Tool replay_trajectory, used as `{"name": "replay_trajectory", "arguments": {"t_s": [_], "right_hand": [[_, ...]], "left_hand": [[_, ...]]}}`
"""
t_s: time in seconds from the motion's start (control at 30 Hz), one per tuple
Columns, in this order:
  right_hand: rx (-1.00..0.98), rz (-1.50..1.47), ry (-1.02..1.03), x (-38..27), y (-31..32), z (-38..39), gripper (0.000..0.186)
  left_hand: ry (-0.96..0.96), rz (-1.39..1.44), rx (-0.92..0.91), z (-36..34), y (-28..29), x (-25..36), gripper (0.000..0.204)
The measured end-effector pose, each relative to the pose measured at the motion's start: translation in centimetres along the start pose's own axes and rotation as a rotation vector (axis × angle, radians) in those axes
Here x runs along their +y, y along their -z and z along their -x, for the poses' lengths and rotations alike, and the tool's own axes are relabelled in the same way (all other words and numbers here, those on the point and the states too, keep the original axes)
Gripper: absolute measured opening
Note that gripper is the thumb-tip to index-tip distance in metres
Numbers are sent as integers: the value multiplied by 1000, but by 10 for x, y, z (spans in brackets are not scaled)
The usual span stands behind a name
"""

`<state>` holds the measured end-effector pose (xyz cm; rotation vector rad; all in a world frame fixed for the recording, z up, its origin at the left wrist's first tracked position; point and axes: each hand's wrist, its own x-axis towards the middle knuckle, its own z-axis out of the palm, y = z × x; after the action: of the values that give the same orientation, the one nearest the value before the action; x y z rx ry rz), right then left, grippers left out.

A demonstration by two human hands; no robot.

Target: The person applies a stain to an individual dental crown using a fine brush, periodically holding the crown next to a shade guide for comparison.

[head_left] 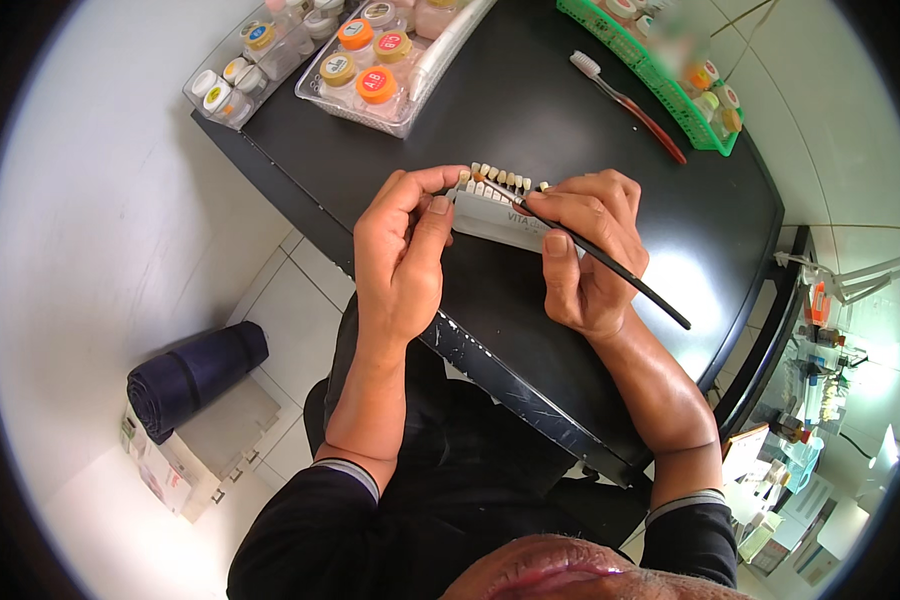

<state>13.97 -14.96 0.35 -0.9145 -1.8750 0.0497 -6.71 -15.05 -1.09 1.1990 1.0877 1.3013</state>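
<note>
My left hand [402, 255] is at the left end of a white dental shade guide [497, 224], thumb and forefinger pinched around a small tooth-coloured piece [464, 177]. In my right hand [595, 250] is a long black-handled brush [638, 285], held at a slant, its brownish tip close to that piece; I cannot tell if they touch. Rows of tooth-shaped tabs [502, 178] stand along the guide's top, partly behind the brush and my fingers.
Trays of jars [407, 126] [235, 110] and a green basket [700, 137] line the black table's [500, 350] back. A toothbrush [650, 128] lies near the basket. A dark roll [190, 375] is low at left; a lamp arm [845, 280] and cluttered bench are at right.
</note>
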Motion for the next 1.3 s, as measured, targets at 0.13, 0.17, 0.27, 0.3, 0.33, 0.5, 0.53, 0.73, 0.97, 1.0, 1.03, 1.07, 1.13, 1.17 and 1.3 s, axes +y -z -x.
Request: {"name": "replay_trajectory", "arguments": {"t_s": [0.13,0.17,0.27,0.3,0.33,0.5,0.53,0.73,0.97,1.0,1.03,1.07,1.13,1.17,1.3], "right_hand": [[-8,19,18,-2,-2,-2,17],[-65,7,26,-4,-1,-3,17],[-94,2,13,-5,-1,-3,17],[-66,9,-8,-4,-1,-3,17],[-37,17,-29,-4,0,-3,18],[-36,19,-38,-2,0,-2,16],[-64,-17,-6,-1,1,-2,16],[-20,39,-85,-2,5,-3,13],[30,84,-104,0,1,-1,15],[-28,36,-43,-2,4,-3,14],[-85,-9,17,-5,6,-4,15],[-88,24,10,-7,2,-5,16],[-31,60,-33,-2,0,-2,17],[26,95,-74,1,-1,0,18],[-75,25,-15,-7,2,-3,17]], "left_hand": [[9,-11,-3,-1,1,-1,29],[8,-3,-4,-1,3,-4,27],[6,6,-4,-1,2,-3,25],[6,7,-4,-2,1,-2,25],[6,8,-5,-2,1,-3,25],[-16,-12,-7,-1,2,-4,24],[-16,-11,-8,-1,1,-3,24],[-13,-35,-29,-1,1,-2,28],[-42,-86,-33,-2,2,-5,27],[-48,-97,-35,-2,3,-6,27],[-48,-97,-36,-2,3,-5,27],[-45,-102,-37,-2,2,-4,27],[-44,-106,-38,-2,2,-4,27],[-53,-107,-34,-2,1,-4,27],[-48,-126,-35,-2,3,-3,26]]}}
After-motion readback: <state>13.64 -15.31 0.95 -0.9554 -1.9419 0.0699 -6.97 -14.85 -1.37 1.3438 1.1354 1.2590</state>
